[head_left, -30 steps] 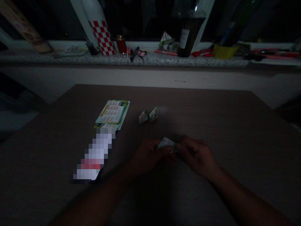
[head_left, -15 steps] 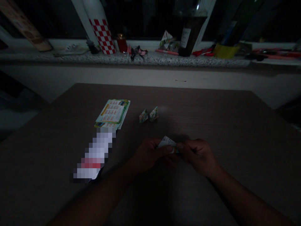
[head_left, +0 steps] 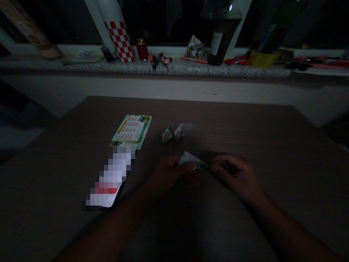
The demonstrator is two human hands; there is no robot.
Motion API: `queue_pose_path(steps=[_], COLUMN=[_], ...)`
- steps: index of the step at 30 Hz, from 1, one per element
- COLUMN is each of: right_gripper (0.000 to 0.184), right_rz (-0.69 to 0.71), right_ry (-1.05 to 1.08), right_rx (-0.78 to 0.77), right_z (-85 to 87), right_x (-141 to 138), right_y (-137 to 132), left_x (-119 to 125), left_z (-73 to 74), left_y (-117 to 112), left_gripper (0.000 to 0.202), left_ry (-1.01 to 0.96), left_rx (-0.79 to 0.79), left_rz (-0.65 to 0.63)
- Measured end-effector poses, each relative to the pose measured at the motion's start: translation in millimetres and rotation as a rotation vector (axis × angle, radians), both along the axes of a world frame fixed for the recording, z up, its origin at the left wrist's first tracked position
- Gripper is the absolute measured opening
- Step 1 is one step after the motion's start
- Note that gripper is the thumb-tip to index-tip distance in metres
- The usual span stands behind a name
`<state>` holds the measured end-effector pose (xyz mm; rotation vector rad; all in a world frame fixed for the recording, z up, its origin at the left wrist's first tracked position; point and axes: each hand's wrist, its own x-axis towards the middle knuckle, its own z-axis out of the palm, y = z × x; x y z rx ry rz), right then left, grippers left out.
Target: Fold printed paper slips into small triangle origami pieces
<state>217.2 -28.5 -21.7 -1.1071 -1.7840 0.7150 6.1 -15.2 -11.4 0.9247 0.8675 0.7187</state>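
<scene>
A small piece of folded paper [head_left: 188, 159], white with print and a coloured edge, is pinched between the thumb and fingers of my left hand [head_left: 171, 171]. My right hand [head_left: 236, 173] grips the paper's pointed right corner between thumb and forefinger. Beyond my hands, two small folded paper pieces, one on the left [head_left: 167, 134] and one on the right [head_left: 179, 131], stand side by side on the table. To their left lies a stack of printed calendar cards [head_left: 129, 129] with green borders.
A phone-like object [head_left: 110, 182], its face blurred out, lies on the brown table [head_left: 245, 131] left of my hands. Behind, the speckled windowsill [head_left: 109, 68] carries a red-and-white checked bottle [head_left: 121, 42], a dark bottle [head_left: 218, 43], a red jar [head_left: 141, 50] and a yellow item [head_left: 263, 59].
My right hand has moved slightly right, out to the paper's corner. The paper has shifted left and more of its coloured edge shows. My left hand has moved a little left with it.
</scene>
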Motion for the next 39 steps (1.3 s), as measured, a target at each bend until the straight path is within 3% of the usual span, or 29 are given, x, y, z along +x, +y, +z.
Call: queue_pose_path(steps=[1, 3, 6, 10, 13, 17, 22, 39], right_gripper=[0.010, 0.021, 0.024, 0.019, 0.018, 0.015, 0.014, 0.014], right_rz=[-0.007, 0.036, 0.109, 0.083, 0.008, -0.112, -0.180, -0.217], right_ry=[-0.036, -0.092, -0.122, -0.109, -0.086, -0.080, -0.094, -0.077], right_rx=[0.080, 0.203, 0.275, 0.270, 0.251, 0.213, 0.206, 0.172], right_z=[1.5, 3.0, 1.8, -0.4, -0.7, -0.1, 2.6, -0.4], right_x=[-0.3, -2.1, -5.3, -6.2, -4.9, -4.1, -5.4, -5.9], right_y=[0.4, 0.7, 0.5, 0.2, 1.1, 2.8, 2.8, 1.3], left_x=[-0.4, -0.6, 0.2, 0.8, -1.2, -6.3, -8.1, -5.6], left_z=[0.4, 0.4, -0.6, -0.7, 0.4, 3.0, 6.3, 2.9], left_y=[0.3, 0.3, -0.4, 0.5, 2.2, 1.4, -1.6, -2.7], left_gripper=[0.023, 0.023, 0.024, 0.026, 0.034, 0.047, 0.025, 0.015], left_ry=[-0.003, -0.014, -0.016, -0.015, 0.073, 0.423, 0.810, 0.888], left_rx=[-0.001, -0.003, -0.007, 0.004, 0.145, 0.474, 0.719, 0.840], left_rz=[0.000, -0.015, -0.048, -0.053, 0.036, 0.244, 0.315, 0.331])
